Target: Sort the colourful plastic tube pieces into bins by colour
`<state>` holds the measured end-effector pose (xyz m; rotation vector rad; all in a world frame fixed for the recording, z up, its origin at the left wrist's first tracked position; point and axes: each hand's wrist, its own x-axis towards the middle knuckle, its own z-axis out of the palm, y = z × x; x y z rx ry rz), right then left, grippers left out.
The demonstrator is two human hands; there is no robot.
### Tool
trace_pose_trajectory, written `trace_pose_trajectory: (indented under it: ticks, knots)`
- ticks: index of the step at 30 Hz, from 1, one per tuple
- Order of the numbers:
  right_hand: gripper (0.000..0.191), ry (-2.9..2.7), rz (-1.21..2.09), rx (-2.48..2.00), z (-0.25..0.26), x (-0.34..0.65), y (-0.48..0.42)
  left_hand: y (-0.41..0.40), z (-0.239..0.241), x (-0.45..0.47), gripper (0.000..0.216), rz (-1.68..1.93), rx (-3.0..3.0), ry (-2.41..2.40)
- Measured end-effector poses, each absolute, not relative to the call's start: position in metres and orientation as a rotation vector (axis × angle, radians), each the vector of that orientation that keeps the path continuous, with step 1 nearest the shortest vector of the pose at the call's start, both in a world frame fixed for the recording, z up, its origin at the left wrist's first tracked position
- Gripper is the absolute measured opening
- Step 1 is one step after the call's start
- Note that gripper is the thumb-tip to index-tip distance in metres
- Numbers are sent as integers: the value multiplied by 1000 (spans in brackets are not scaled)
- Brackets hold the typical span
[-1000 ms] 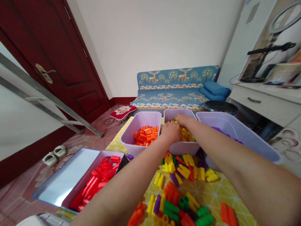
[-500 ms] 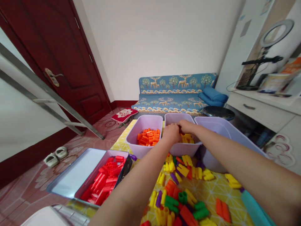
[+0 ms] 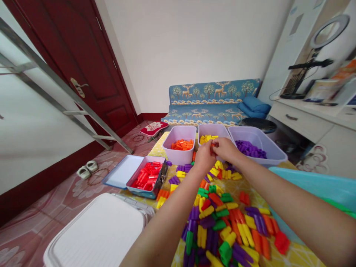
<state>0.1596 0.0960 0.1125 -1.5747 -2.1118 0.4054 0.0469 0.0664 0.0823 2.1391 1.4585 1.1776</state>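
Observation:
My left hand (image 3: 205, 157) and my right hand (image 3: 224, 149) meet at the front edge of the middle lilac bin (image 3: 214, 128). Their fingers are pinched together, and a bit of an orange plastic building piece (image 3: 213, 145) shows between them; the fingers cover most of it. Yellow pieces (image 3: 207, 138) lie inside that bin. On its left stands a lilac bin (image 3: 179, 157) of orange pieces (image 3: 182, 144); on its right, another lilac bin (image 3: 274, 155) has purple pieces (image 3: 250, 149). Mixed coloured pieces (image 3: 222, 213) are heaped below my forearms on the yellow cloth.
An open tin (image 3: 143, 192) of red pieces sits left of my arms, and a white lid (image 3: 97, 230) is nearer. A turquoise bin (image 3: 292, 180) with green pieces stands at right, partly behind my right forearm. Beyond are a sofa (image 3: 205, 113), a stool (image 3: 154, 128) and a ladder (image 3: 94, 124).
My hands have drawn back from inside the middle bin to its front edge, with a bit of orange now between the fingers. The view has shifted, showing more of the heap and the turquoise bin.

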Motion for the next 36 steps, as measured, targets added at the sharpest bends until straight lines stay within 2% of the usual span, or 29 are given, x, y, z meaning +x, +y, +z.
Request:
trace_pose_trajectory:
  ticks: [3, 7, 13, 16, 19, 22, 24, 27, 32, 34, 36]
  knots:
    - [14, -2042, 521, -1443, 104, 147, 58, 33, 70, 37, 53, 1377, 1926, 1409]
    - [25, -1649, 941, -1229, 80, 140, 25, -4, 34, 22, 48, 1482, 1587, 1335]
    - [11, -1730, 1022, -1304, 72, 128, 42, -31, -22, 7, 30, 1416, 1641, 1610]
    - [18, -1756, 1009, -1271, 92, 107, 70, -30, -36, 4, 27, 1370, 1643, 1585]
    - [43, -1653, 913, -1190, 107, 89, 83, -26, -43, 1, 25, 1356, 1572, 1556]
    - [51, -1599, 840, -1062, 97, 92, 54, -23, -46, -2, 25, 1357, 1511, 1521]
    - [48, -1666, 834, -1111, 75, 112, 8, -22, -47, -3, 25, 1343, 1525, 1500]
    - [47, -1871, 564, -1300, 29, 158, -84, -22, -50, -4, 25, 1322, 1566, 1505]
    - [95, -2262, -116, -1305, -39, 215, -200, -18, -53, -2, 22, 1390, 1438, 1452]
    - [99, -2315, -247, -1337, -53, 213, -214, -16, -52, -2, 20, 1454, 1326, 1357]
    - [98, -2278, -231, -1455, -57, 201, -208, -16, -47, -4, 23, 1505, 1236, 1256]
